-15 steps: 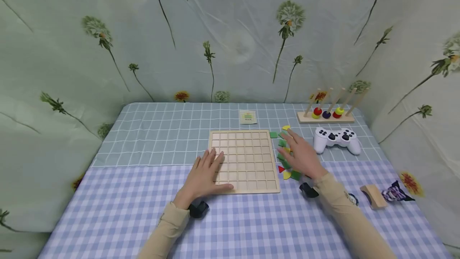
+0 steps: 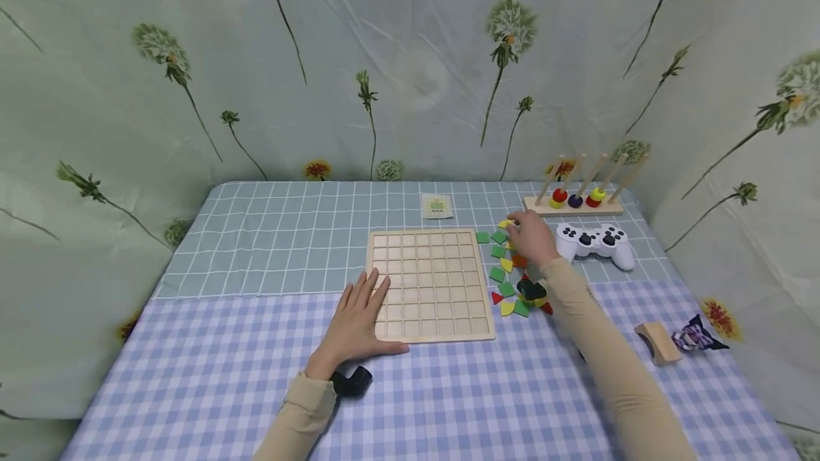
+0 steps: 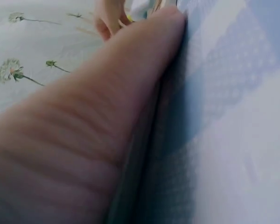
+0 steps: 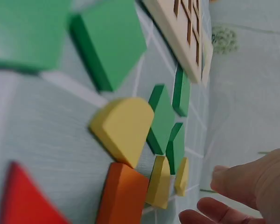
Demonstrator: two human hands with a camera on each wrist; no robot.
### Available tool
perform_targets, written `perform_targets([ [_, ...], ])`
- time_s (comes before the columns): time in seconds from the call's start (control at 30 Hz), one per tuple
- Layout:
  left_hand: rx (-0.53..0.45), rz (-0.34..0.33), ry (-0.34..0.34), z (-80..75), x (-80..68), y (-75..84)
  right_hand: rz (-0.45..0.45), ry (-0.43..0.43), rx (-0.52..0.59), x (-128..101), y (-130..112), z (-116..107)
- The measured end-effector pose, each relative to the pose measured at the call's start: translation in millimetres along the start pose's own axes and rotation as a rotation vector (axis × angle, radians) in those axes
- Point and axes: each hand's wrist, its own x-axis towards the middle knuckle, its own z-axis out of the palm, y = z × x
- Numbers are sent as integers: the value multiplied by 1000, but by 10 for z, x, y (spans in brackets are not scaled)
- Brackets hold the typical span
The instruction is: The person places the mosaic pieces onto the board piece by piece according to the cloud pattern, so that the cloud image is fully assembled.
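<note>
The right hand point(image 2: 533, 235) hangs over the far end of the loose pieces with its fingers bent, the thumb a little apart from them in the right wrist view; the yellow piece point(image 2: 505, 223) farthest out lies just beside the fingertips in the head view, though I cannot tell whether they touch it. The left hand point(image 2: 355, 322) is spread wide at the near left corner of the board point(image 2: 432, 283), fingers reaching over its left side and thumb along the near edge. The board, a pale wooden grid with bare cells, lies flat on the bench point(image 2: 448, 404). Green pieces point(image 2: 497, 274) run in a rough line just right of the board, with more yellow ones, an orange piece point(image 2: 519, 261) and a red triangle point(image 2: 497, 298) among them. Right of these is a white controller point(image 2: 596, 244), and behind it a peg stand point(image 2: 572, 209) carrying red, yellow and dark blue beads. A small square packet point(image 2: 437, 206) lies beyond the board. Nearer, at the right, a wooden arch point(image 2: 666, 343) sits beside a purple-and-black wrapper point(image 2: 697, 337). A cloth point(image 2: 423, 41) printed with dandelions hangs behind the bench.
</note>
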Motion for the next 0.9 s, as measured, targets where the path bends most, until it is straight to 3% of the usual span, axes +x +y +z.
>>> perform_targets([
  [0.23, 15, -2, 51, 19, -16, 12, 31, -38, 23, 157, 53, 65],
  [0.47, 20, -23, 16, 5, -21, 28, 73, -32, 59, 120, 64, 99],
  [0.73, 31, -30, 23, -3, -4, 9, 133, -52, 152, 190, 79, 89],
  [0.9, 23, -22, 36, 2, -1, 20, 97, 16, 176, 175, 25, 88],
])
